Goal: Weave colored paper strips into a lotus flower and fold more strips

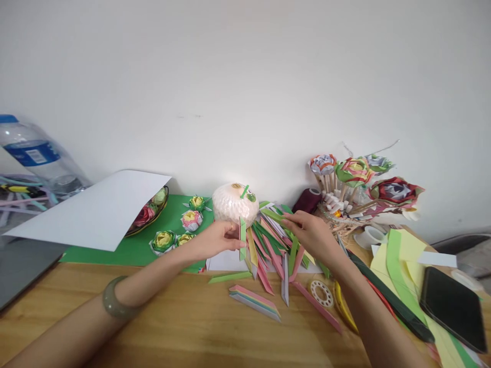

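Fingertip pinches: upright strip (243,236) in left hand (219,238), slanting strip (271,213) leftward from right hand (311,232).

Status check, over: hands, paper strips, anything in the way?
Left hand holding folded green strip. Right hand touching light green strip, grip unclear. Round white object close behind left hand.

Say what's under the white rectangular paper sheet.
Past the white sheet, at right: part of a curved, dark-rimmed tray of red and green paper flowers, on a green sheet. A flat dark-grey panel shows at near left. The tray's other side is covered.
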A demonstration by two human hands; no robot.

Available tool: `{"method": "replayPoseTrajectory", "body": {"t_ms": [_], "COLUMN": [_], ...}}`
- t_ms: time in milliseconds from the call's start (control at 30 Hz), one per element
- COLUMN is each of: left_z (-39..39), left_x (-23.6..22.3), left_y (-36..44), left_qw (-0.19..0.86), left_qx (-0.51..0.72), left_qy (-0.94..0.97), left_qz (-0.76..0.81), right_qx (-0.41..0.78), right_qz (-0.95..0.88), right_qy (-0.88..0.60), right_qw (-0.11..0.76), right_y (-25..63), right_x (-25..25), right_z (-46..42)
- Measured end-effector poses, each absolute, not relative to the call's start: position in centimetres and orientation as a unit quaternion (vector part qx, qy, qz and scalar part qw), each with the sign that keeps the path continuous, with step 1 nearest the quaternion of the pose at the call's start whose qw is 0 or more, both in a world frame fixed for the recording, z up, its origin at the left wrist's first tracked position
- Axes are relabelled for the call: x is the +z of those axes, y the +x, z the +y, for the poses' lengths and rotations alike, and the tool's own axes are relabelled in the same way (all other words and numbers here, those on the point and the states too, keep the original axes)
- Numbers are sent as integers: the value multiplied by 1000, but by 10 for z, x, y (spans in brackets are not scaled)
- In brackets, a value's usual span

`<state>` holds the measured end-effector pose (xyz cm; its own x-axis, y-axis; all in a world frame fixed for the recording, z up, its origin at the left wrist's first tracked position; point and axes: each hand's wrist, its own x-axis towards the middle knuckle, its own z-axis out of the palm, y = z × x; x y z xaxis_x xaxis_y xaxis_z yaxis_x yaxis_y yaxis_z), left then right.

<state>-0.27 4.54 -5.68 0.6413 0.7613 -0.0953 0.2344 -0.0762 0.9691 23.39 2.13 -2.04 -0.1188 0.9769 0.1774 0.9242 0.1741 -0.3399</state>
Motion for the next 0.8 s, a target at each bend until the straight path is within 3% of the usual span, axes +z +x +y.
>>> {"method": "replayPoseTrajectory", "body": {"t_ms": [100,233,300,467,800], "left_z": [40,32,29,23,18], "left_x": [-53,-47,-43,-38,-37], "left_y": [0,3,4,8,12], "left_qw": [595,617,632,636,647], "left_qx": [249,306,347,413,429], "left_qy": [674,623,590,536,517], "left_qz": [359,370,364,371,362], "right_qx": [67,68,33,-23,-103], "right_qz": [-736,-714,-738,-792,-833], "right_qy": [-632,-591,-551,-495,-473], "right_qw": [235,368,387,357,270], "right_y": [227,202,188,168,165], "right_x": [-12,-8,-10,-25,-36], "right_z": [14,-2,-11,-23,-21]}}
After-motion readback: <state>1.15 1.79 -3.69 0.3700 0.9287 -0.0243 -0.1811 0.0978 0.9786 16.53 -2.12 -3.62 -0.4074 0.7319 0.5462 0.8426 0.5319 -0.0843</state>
